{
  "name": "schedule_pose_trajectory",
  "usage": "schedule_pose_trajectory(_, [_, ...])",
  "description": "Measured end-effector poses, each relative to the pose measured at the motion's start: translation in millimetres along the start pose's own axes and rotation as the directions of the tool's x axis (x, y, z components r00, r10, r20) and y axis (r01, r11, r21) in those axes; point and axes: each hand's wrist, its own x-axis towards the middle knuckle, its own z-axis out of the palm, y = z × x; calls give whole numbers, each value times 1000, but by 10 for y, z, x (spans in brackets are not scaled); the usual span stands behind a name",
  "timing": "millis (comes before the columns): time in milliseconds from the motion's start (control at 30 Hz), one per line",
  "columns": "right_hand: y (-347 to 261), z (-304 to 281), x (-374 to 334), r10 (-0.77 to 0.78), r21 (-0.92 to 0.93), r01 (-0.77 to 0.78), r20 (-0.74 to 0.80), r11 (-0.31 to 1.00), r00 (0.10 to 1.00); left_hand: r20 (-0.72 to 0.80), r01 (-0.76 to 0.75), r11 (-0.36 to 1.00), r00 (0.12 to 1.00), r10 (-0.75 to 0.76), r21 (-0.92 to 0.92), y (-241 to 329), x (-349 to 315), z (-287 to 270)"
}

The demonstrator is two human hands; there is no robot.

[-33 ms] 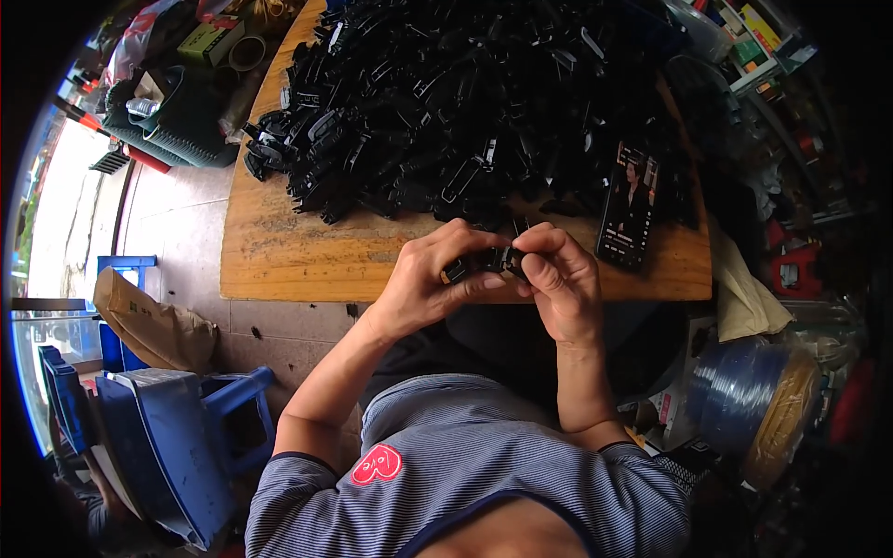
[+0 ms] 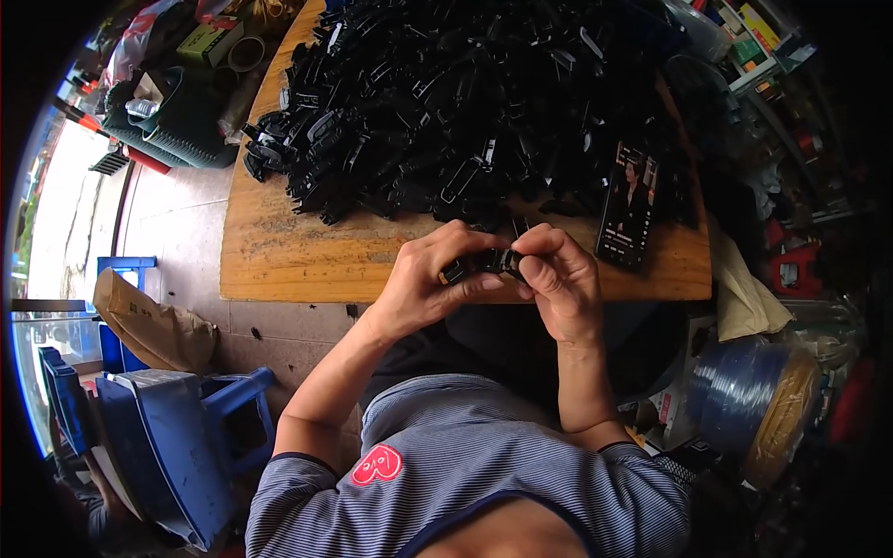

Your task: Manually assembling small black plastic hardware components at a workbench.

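Above the table's near edge, my left hand (image 2: 430, 277) is closed round a small black plastic part (image 2: 479, 267), its thumb below and its fingers over the top. My right hand (image 2: 561, 279) pinches the right end of the same part between thumb and forefinger. Fingers cover much of the part, so its exact kind cannot be made out. Just beyond my hands, a large heap of black plastic parts (image 2: 437, 112) covers most of the wooden table (image 2: 307, 251).
Right of my hands lies a phone (image 2: 628, 205) with its screen lit. A blue plastic stool (image 2: 233, 400) and a brown paper bag (image 2: 153, 321) are on the left. At the lower right sits a wrapped roll of clear tubing (image 2: 744, 391), below a beige cloth (image 2: 747, 298).
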Motion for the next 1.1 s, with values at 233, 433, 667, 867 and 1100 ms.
schedule_pose_trajectory(233, [-14, -19, -99, 279, 39, -283, 88, 958, 956, 64, -50, 997, 997, 53, -54, 38, -96, 6])
schedule_pose_trajectory(433, [-56, 115, -141, 319, 7, -320, 66, 947, 946, 50, -39, 994, 998, 45, -104, 80, -149, 9])
schedule_pose_trajectory(667, [-6, 143, -147, -181, -582, 200, 92, 788, 979, 290, 508, 588, 856, -429, -629, 152, -170, 121])
schedule_pose_trajectory(867, [-119, -25, 21, -357, -771, 348, 168, 534, 919, 275, 544, 702, 839, -471, -460, 213, -230, 123])
schedule_pose_trajectory(1100, [-68, -354, 238, -314, -982, 165, 127, 97, 941, 152, 368, 781, 928, -339, -504, 5, 42, 63])
